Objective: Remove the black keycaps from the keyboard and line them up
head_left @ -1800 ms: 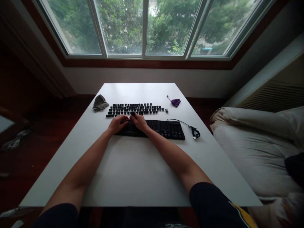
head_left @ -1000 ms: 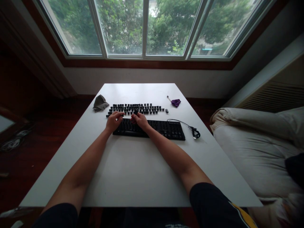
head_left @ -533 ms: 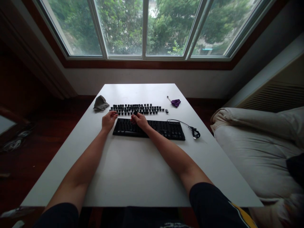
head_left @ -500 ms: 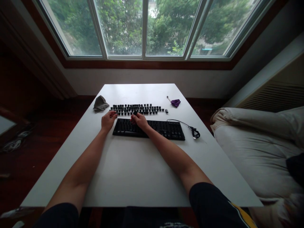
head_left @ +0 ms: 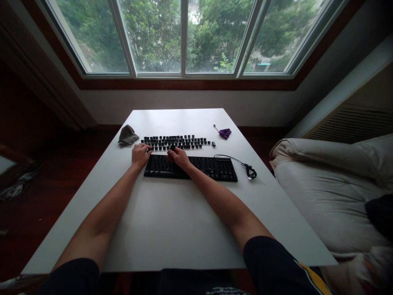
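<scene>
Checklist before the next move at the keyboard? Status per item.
1. Right hand pinches a small black piece above the black keyboard: ok.
2. Left hand sits at the keyboard's left corner, beside the rows of loose black keycaps: ok.
3. Left grip holds something: cannot tell.
4. Black cable lies clear of both hands: ok.
5. Crumpled grey cloth is apart from the keycaps: ok.
</scene>
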A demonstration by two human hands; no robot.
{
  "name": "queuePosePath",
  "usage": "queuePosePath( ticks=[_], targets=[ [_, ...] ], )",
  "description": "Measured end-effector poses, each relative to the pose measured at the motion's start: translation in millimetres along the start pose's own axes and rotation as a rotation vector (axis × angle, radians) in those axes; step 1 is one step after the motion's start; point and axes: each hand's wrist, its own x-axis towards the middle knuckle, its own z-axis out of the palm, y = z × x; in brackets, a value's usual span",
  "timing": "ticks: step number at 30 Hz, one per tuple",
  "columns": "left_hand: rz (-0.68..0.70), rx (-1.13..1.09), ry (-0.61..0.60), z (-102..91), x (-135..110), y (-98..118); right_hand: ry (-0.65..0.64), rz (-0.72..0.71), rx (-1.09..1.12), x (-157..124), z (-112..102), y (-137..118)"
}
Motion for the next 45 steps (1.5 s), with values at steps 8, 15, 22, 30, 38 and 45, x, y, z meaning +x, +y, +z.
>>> queuePosePath(
  ticks=[8,15,22,30,38,45],
  targets=[
    [-0.003,0.003,0.017,2.6,0,0,-0.032,0.021,-0.022,0,-1,-1],
    [0.003,0.000,0.026,2.8,-4,1,-0.021,0.044,-0.066,-1,1,-2],
    [-0.008,-0.014,-0.012,4.5,-4,-3,-0.056,0.124,-0.136,-1,4,-2],
    [-0.021,-0.042,-0.014,8.7,-4,-7,-0.022,0.044,-0.240,-7,5,-5],
    [-0.044,-0.034,-0.007,4.3,-8,-3,-0.016,0.006,-0.270,-9,6,-4],
    [-0.033,-0.020,0.009,3.8,-8,-1,-0.016,-0.009,-0.304,-11,7,-8]
  ],
)
